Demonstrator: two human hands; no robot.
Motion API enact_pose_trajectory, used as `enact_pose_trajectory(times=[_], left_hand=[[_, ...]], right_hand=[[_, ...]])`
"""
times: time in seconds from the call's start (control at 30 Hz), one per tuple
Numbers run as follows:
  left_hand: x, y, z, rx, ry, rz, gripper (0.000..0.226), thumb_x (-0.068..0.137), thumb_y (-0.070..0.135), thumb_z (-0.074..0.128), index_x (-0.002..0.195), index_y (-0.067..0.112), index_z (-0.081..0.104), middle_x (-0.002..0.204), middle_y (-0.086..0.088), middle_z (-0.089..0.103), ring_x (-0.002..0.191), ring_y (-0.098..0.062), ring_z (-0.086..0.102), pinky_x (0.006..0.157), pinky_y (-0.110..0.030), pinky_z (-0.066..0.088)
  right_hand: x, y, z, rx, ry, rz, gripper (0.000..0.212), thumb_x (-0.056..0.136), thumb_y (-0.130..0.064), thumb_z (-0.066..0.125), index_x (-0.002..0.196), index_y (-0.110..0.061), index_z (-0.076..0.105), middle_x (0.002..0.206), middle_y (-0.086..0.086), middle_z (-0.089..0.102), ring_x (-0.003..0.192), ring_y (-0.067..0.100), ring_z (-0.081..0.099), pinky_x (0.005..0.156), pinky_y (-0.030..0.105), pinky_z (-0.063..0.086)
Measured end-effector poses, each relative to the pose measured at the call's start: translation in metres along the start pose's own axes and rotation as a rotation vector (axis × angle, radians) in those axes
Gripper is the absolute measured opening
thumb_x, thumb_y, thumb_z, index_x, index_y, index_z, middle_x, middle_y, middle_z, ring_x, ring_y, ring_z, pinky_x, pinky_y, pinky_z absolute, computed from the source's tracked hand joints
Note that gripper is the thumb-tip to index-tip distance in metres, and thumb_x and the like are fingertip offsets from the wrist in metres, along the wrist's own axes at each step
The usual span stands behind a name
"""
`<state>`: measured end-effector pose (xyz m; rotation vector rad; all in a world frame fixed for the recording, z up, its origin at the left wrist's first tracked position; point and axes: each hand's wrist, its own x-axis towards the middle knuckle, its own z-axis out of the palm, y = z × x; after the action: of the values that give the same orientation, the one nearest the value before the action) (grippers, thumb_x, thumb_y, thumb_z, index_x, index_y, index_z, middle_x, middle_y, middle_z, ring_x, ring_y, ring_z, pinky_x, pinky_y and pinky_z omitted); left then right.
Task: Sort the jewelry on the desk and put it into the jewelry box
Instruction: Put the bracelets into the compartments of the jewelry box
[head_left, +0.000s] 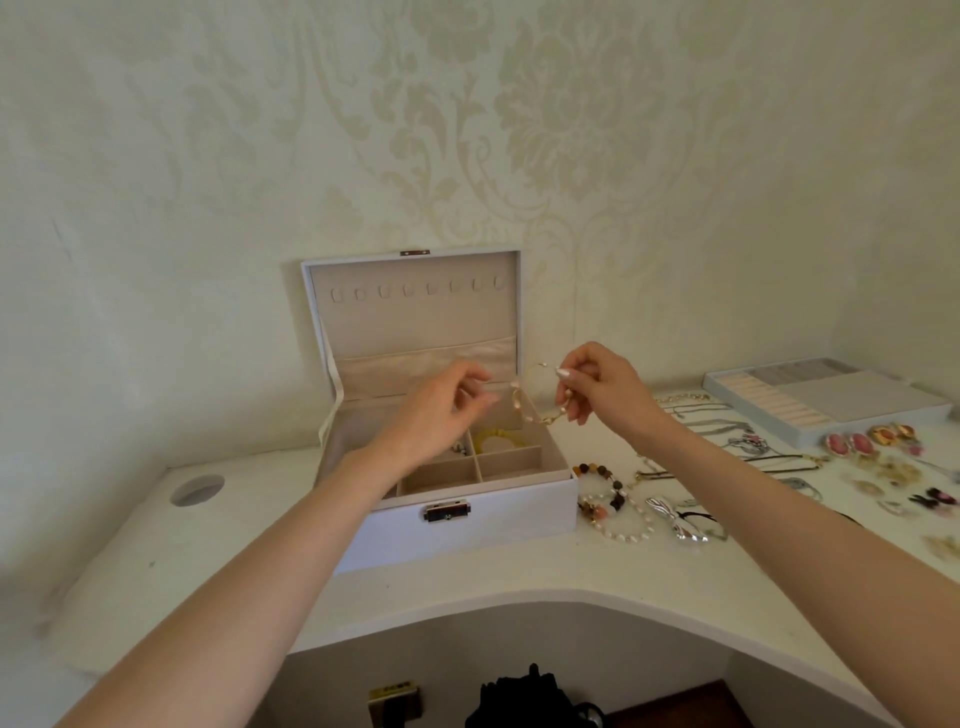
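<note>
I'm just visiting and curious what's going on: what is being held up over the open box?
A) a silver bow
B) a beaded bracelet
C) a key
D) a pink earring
B: the right hand pinches a beaded bracelet in the air above the open box.

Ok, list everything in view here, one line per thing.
jewelry box: one, white, open, mid-desk by the wall
yellow bracelet: one, yellow, inside the box
pearl bracelet: one, gold and pearl, held above the box
beaded bracelets: several, brown, pink, pearl, desk right of box
silver bow: one, silver, beside them
necklaces: several, silver and gold, further right
earrings: several, pink and gold, far right
tray: one, grey-white, far right rear
desk: one, white, round hole at left
left hand: one, by the pearl bracelet's left end, grip unclear
right hand: one, pinches the pearl bracelet
</note>
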<state>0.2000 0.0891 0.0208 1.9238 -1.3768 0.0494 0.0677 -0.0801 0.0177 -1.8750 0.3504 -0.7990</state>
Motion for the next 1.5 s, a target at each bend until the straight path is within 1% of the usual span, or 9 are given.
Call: enact_pose_trajectory(times=[0.23, 0.33, 0.47, 0.8, 0.87, 1.1, 1.2, 1.3, 1.5], left_hand=[[0.008, 0.011, 0.021, -0.251, -0.048, -0.016, 0.017, 0.097, 0.007, 0.046, 0.089, 0.015, 0.059, 0.068, 0.000, 0.064, 0.045, -0.004, 0.055, 0.047, -0.013, 0.041], [0.005, 0.006, 0.021, -0.313, -0.019, -0.079, 0.012, 0.097, 0.010, 0.045, 0.104, 0.012, 0.055, 0.063, -0.004, 0.061, 0.038, -0.005, 0.049, 0.042, -0.014, 0.038], [0.003, 0.000, 0.026, -0.159, -0.176, -0.085, 0.015, 0.096, 0.015, 0.050, 0.099, 0.006, 0.062, 0.057, -0.002, 0.058, 0.036, -0.001, 0.045, 0.045, -0.012, 0.036], [0.002, 0.002, 0.029, 0.055, -0.373, -0.025, 0.023, 0.089, 0.024, 0.061, 0.110, 0.018, 0.070, 0.105, 0.002, 0.069, 0.092, -0.011, 0.060, 0.078, -0.016, 0.042], [0.003, 0.002, 0.028, 0.111, -0.336, 0.002, 0.025, 0.089, 0.027, 0.061, 0.110, 0.017, 0.070, 0.106, 0.002, 0.067, 0.088, -0.008, 0.055, 0.074, -0.016, 0.040], [0.003, 0.005, 0.029, -0.076, -0.142, 0.010, 0.015, 0.094, 0.023, 0.054, 0.097, 0.016, 0.067, 0.084, 0.007, 0.067, 0.061, 0.005, 0.055, 0.064, -0.014, 0.040], [0.002, 0.018, 0.028, -0.254, -0.184, -0.010, 0.019, 0.093, 0.023, 0.056, 0.099, 0.009, 0.067, 0.085, 0.005, 0.069, 0.071, 0.006, 0.061, 0.067, -0.008, 0.044], [0.007, 0.023, 0.030, -0.291, -0.245, -0.037, 0.019, 0.087, 0.030, 0.063, 0.102, 0.019, 0.068, 0.095, 0.002, 0.072, 0.091, -0.011, 0.066, 0.083, -0.021, 0.048], [0.011, 0.024, 0.022, -0.404, -0.207, -0.047, 0.003, 0.088, 0.014, 0.063, 0.089, 0.014, 0.065, 0.082, 0.003, 0.066, 0.073, 0.002, 0.059, 0.071, -0.011, 0.046]], right_hand=[[-0.006, -0.002, -0.002, 0.036, -0.127, 0.036, 0.004, 0.091, -0.008, 0.059, 0.089, -0.005, 0.059, 0.073, 0.012, 0.067, 0.052, 0.021, 0.061, 0.046, 0.025, 0.050], [0.000, 0.009, -0.018, -0.360, -0.151, 0.074, 0.006, 0.086, -0.012, 0.066, 0.090, -0.014, 0.063, 0.078, 0.000, 0.066, 0.056, 0.011, 0.058, 0.048, 0.015, 0.043], [-0.003, 0.014, -0.033, -0.660, -0.502, 0.199, 0.012, 0.077, -0.017, 0.077, 0.084, -0.019, 0.067, 0.071, -0.009, 0.060, 0.064, 0.004, 0.055, 0.059, 0.017, 0.041], [-0.012, 0.013, -0.034, -0.911, -0.661, 0.269, 0.018, 0.068, -0.028, 0.083, 0.065, -0.027, 0.065, 0.048, -0.021, 0.057, 0.065, 0.000, 0.053, 0.063, 0.021, 0.039], [-0.012, 0.012, -0.033, -0.917, -0.650, 0.259, 0.019, 0.070, -0.026, 0.080, 0.064, -0.029, 0.063, 0.057, -0.018, 0.060, 0.067, 0.002, 0.054, 0.066, 0.022, 0.040], [-0.017, -0.003, -0.042, -0.493, -0.513, 0.214, 0.006, 0.081, -0.013, 0.064, 0.078, -0.017, 0.060, 0.068, -0.005, 0.067, 0.057, 0.007, 0.050, 0.055, 0.021, 0.037], [-0.018, -0.015, -0.040, -0.252, -0.441, 0.161, 0.005, 0.085, -0.010, 0.064, 0.083, -0.015, 0.062, 0.067, 0.001, 0.063, 0.055, 0.008, 0.046, 0.053, 0.018, 0.035], [-0.016, -0.022, -0.032, -0.136, -0.401, 0.095, 0.004, 0.085, -0.014, 0.068, 0.083, -0.016, 0.065, 0.064, -0.001, 0.060, 0.055, 0.007, 0.045, 0.051, 0.015, 0.034], [-0.009, -0.025, -0.018, -0.077, -0.345, 0.064, 0.004, 0.083, -0.009, 0.070, 0.086, -0.010, 0.067, 0.065, 0.002, 0.063, 0.053, 0.009, 0.051, 0.052, 0.020, 0.041]])
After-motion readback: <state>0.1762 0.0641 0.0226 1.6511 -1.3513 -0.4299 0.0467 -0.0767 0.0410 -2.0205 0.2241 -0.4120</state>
